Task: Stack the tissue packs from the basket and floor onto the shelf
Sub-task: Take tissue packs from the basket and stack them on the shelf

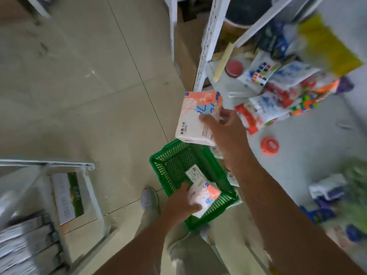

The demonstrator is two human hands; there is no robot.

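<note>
A green plastic basket [170,165] stands on the tiled floor at centre. My right hand [228,132] is shut on a white, orange and blue tissue pack [195,118], held in the air above the basket beside the white shelf [309,135]. Down inside the basket, my left hand [181,205] grips a second tissue pack [204,197] of the same design. Another pack [193,172] lies in the basket just behind it. More packs [232,178] lie on the floor to the right of the basket, partly hidden by my right arm.
The shelf at right carries several blurred packets [278,100], a colourful cube [303,105], an orange lid [269,145] and a red-lidded jar [234,68]. A perforated white upright [208,42] stands at its left edge. A lower shelf with boxes [67,195] is at bottom left.
</note>
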